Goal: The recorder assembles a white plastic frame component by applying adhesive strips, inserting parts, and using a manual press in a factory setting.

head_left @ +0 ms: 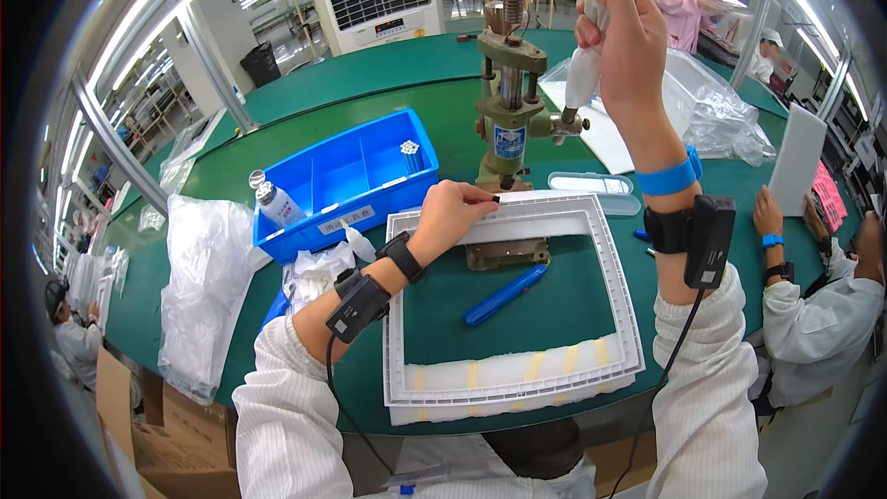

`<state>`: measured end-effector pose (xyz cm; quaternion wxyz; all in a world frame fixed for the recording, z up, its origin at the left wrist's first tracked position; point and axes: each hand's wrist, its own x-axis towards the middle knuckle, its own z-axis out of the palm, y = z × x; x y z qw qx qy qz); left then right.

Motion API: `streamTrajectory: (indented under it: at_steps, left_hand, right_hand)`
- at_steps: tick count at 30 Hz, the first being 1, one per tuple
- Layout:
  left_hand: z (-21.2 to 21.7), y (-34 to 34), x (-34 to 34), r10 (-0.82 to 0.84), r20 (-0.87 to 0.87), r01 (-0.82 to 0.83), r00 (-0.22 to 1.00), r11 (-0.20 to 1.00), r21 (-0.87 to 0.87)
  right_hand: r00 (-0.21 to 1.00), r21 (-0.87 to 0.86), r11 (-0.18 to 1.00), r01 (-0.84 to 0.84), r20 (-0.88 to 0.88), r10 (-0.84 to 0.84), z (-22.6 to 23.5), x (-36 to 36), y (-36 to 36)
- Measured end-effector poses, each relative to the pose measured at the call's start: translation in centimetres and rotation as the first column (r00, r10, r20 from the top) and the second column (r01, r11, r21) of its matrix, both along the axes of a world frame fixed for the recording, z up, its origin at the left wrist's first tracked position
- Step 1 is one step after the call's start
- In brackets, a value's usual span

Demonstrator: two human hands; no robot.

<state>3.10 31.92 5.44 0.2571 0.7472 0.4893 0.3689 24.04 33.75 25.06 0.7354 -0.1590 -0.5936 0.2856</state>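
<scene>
A white rectangular plastic frame (610,259) lies on the green table, its far edge under a small green hand press (506,102). My left hand (450,212) rests on the frame's far rail, fingertips pinching a small dark piece right at the press base. My right hand (621,32) is raised high and grips the press lever's white-wrapped handle (582,76). Both wrists carry black strapped devices with cables; the right also wears a blue band. A strip of white foam with yellow tape lies under the frame's near rail.
A blue compartment bin (356,180) with small parts stands left of the press, a small bottle (277,205) beside it. A blue tool (505,295) lies inside the frame. Plastic bags lie left and far right. A co-worker sits at right, another person stands behind.
</scene>
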Motion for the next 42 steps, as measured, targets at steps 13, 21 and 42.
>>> streamTrajectory:
  at_steps: [13, 21, 42]
  left_hand:
    - [0.0, 0.5, 0.8, -0.013, 0.022, 0.013, 1.0, 1.0, -0.022]
    - [0.4, 0.6, 1.0, -0.039, 0.025, 0.039, 0.999, 0.999, 0.003]
    - [0.2, 0.8, 0.7, -0.026, 0.049, 0.029, 0.998, 0.998, -0.051]
  right_hand:
    - [0.998, 0.085, 0.996, 0.018, -0.053, -0.013, -1.1, -0.9, -2.7]
    - [0.989, 0.185, 0.972, 0.147, -0.06, -0.138, -5.0, -0.6, -7.2]
    - [0.804, 0.206, 0.978, 0.041, 0.574, -0.155, -13.6, 2.9, -12.5]
